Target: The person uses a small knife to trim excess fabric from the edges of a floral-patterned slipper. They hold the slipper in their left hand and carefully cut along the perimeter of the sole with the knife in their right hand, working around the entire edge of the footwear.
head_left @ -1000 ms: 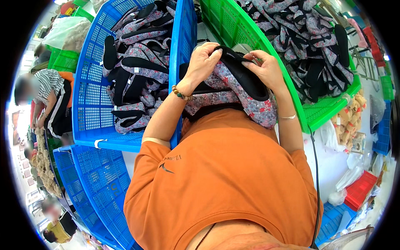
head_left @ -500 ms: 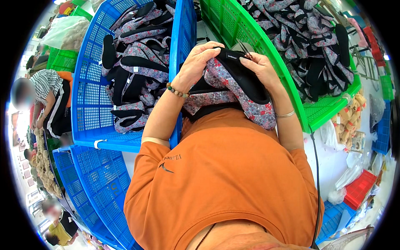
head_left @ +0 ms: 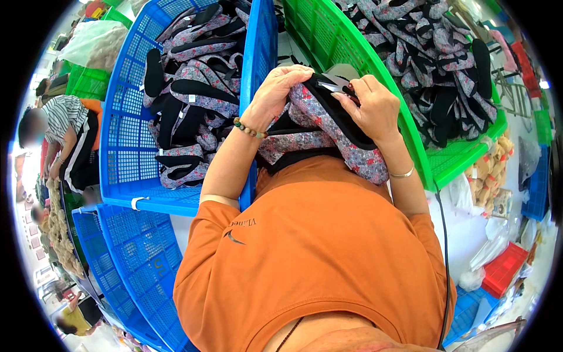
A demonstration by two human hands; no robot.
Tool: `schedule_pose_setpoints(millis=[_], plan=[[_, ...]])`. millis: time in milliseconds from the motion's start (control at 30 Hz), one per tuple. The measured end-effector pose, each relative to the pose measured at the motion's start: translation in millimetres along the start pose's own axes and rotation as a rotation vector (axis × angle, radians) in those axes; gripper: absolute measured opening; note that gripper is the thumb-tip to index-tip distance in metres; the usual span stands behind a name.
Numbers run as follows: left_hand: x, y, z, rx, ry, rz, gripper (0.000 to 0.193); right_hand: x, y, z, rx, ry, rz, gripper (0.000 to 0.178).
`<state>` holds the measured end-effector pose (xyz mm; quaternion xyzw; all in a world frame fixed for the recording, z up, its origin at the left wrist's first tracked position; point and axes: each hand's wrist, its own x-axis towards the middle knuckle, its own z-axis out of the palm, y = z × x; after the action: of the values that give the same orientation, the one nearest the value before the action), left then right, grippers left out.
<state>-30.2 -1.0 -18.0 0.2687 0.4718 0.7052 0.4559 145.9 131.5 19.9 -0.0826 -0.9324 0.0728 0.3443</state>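
Note:
A floral grey-and-red fabric slipper with black lining is in front of my chest. My left hand is closed on its black opening edge, at the upper left. My right hand grips a pair of small scissors, whose shiny blades lie across the black edge close to my left fingertips. The scissors' handles are mostly hidden in my right fingers. More floral fabric lies under the slipper, against my orange shirt.
A blue basket full of similar floral slippers stands at my left, a green basket with more at my right. Stacked blue crates are at lower left. A black cable hangs by my right side. One person in stripes bends at far left.
My right hand has turned and moved slightly up, bringing the scissor blades from pointing upward to lying leftward across the slipper's edge. My left hand has barely moved.

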Motion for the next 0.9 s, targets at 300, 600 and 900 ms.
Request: schedule_pose_setpoints(millis=[300, 600, 900], plan=[[1, -1, -2, -0.029, 0.01, -0.018, 0.018, 1, -2, 2, -0.04, -0.012, -0.01, 0.027], [0, 0, 1, -0.015, 0.021, 0.013, 0.015, 2, 0, 14, -0.059, 0.01, -0.067, 0.025], [1, -1, -3, -0.022, -0.014, -0.029, 0.018, -2, 8, 15, 0.062, 0.099, 0.219, 0.03]])
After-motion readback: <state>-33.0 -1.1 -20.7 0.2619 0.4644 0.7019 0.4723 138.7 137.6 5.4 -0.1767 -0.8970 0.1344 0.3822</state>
